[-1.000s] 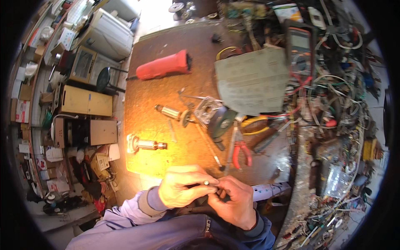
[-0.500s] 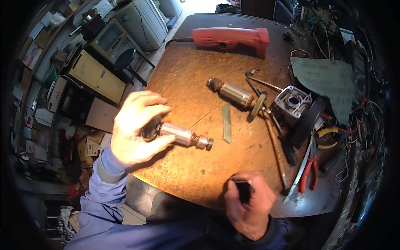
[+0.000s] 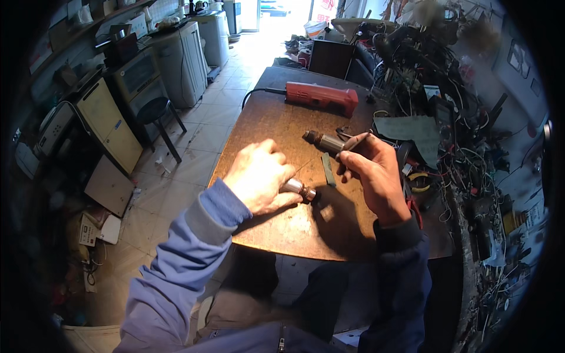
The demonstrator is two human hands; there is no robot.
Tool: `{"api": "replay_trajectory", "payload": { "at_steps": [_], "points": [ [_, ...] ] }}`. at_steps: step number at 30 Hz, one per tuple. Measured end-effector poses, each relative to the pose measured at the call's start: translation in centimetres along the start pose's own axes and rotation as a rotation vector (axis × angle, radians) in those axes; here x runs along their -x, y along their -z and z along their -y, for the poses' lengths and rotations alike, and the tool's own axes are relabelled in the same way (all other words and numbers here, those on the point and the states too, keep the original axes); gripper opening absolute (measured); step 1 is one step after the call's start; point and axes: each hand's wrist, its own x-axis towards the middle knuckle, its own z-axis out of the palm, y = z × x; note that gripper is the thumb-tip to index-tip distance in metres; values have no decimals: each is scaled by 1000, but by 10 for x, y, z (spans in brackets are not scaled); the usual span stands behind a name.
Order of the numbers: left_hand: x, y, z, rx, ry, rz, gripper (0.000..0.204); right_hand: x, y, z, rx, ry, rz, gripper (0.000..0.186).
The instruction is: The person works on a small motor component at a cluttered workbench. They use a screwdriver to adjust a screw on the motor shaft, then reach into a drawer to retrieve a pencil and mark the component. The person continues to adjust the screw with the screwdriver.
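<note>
My left hand (image 3: 259, 176) is wrapped round a metal motor armature (image 3: 299, 188) lying near the front of the wooden table (image 3: 273, 229). My right hand (image 3: 379, 179) pinches a small dark piece (image 3: 358, 143), too unclear to name, just beside a second armature (image 3: 325, 141), which it partly hides. A narrow grey-green strip (image 3: 328, 170) lies between the two hands. At the back sits a red power-tool housing (image 3: 321, 99) with a black cord. Right of my right hand are a grey-green sheet (image 3: 415, 134), yellow-handled pliers (image 3: 420, 185) and red-handled pliers (image 3: 415, 209), partly hidden.
A heap of cables and parts (image 3: 447, 70) crowds the right side. On the left, beyond a tiled floor (image 3: 194, 141), stand a black stool (image 3: 162, 116), appliances (image 3: 182, 62) and a yellow cabinet (image 3: 106, 126). A bright doorway (image 3: 282, 17) shows at the far end.
The view has tilted up toward the room. My hands separated; the left took hold of the nearer armature, and the right rose forward from the table's front edge toward the second armature.
</note>
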Motion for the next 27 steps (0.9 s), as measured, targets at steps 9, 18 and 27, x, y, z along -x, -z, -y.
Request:
{"api": "replay_trajectory", "payload": {
  "at_steps": [9,18,27],
  "points": [
    [12,-5,-5,40,-11,-148,42,2,0,-47,-240,-242,149,12],
    [7,0,-8,79,2,-118,36,-3,15,-47,-104,-318,382,7],
    [7,-4,-14,45,56,-123,39,12,16,-46,-81,-357,245,15]
  ]
}}
